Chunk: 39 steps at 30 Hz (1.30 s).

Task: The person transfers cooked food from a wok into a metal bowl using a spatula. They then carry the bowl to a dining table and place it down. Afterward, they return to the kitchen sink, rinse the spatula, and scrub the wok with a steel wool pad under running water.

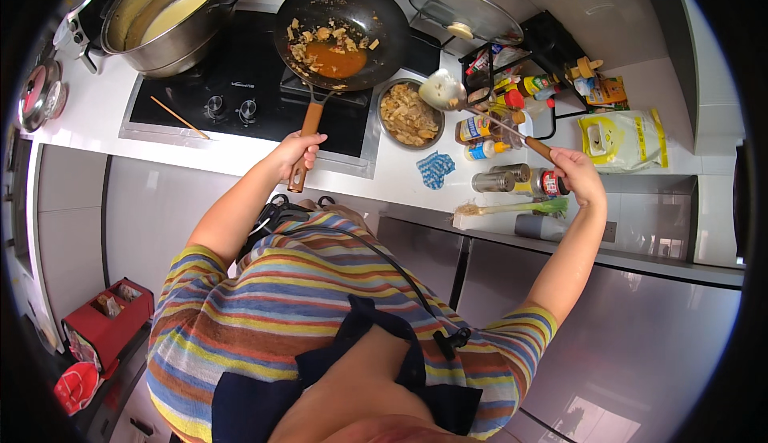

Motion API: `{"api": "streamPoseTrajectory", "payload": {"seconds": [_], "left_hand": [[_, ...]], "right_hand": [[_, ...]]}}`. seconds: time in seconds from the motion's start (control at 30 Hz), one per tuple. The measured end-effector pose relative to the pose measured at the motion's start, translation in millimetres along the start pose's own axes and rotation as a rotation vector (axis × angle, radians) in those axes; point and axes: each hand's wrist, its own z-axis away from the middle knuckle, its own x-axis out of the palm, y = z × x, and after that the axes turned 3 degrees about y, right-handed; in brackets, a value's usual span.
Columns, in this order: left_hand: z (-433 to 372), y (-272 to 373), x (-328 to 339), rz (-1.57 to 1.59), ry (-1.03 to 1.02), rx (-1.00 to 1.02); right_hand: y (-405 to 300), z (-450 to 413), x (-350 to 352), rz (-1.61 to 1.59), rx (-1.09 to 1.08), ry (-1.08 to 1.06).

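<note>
My left hand (298,153) grips the brown handle of a dark wok (384,29) over the right side of the hob. Reddish-orange sauce (339,60) has pooled in the wok, with bits of cooked food (324,36) around it. My right hand (577,174) is closed around the wooden end of a long-handled metal ladle (444,90). The ladle's head is over the right rim of a round metal dish, close to the wok. Pale brown cooked pieces (409,116) fill this dish (442,132), which stands on the white counter.
A large steel pot (165,59) of pale yellow contents stands on the hob's left. One chopstick (179,117) lies along the hob's front. Rightward are a glass lid (468,14), a blue-white cloth (435,170), seasoning bottles (477,128), glass shakers (493,181), a leek (510,207) and a wipes pack (624,140).
</note>
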Motion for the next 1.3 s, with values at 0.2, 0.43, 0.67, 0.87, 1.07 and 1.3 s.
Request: {"api": "streamPoseTrajectory", "payload": {"seconds": [0.2, 0.43, 0.67, 0.87, 1.07, 1.3], "left_hand": [[-1.1, 0.2, -2.1, 0.015, 0.001, -0.002], [-0.9, 0.7, 4.9, 0.017, 0.034, -0.012], [1.7, 2.3, 1.6, 0.006, 0.047, -0.012], [3.1, 4.4, 4.8, 0.006, 0.051, -0.022], [5.2, 5.2, 7.6, 0.026, 0.069, -0.03], [6.3, 6.2, 6.3, 0.03, 0.057, -0.022]], "right_hand": [[-54.2, -60.4, 48.7, 0.004, -0.124, -0.113], [-116.6, -163.9, 97.8, 0.314, -0.425, -0.063], [-213.2, -175.6, 118.9, 1.014, -0.521, -0.081], [-230.4, -200.4, 121.7, 0.962, -0.304, -0.116], [-174.7, -222.3, 127.5, 0.413, -0.207, -0.322], [-94.7, -223.4, 196.8, -0.088, -0.192, -0.391]]}}
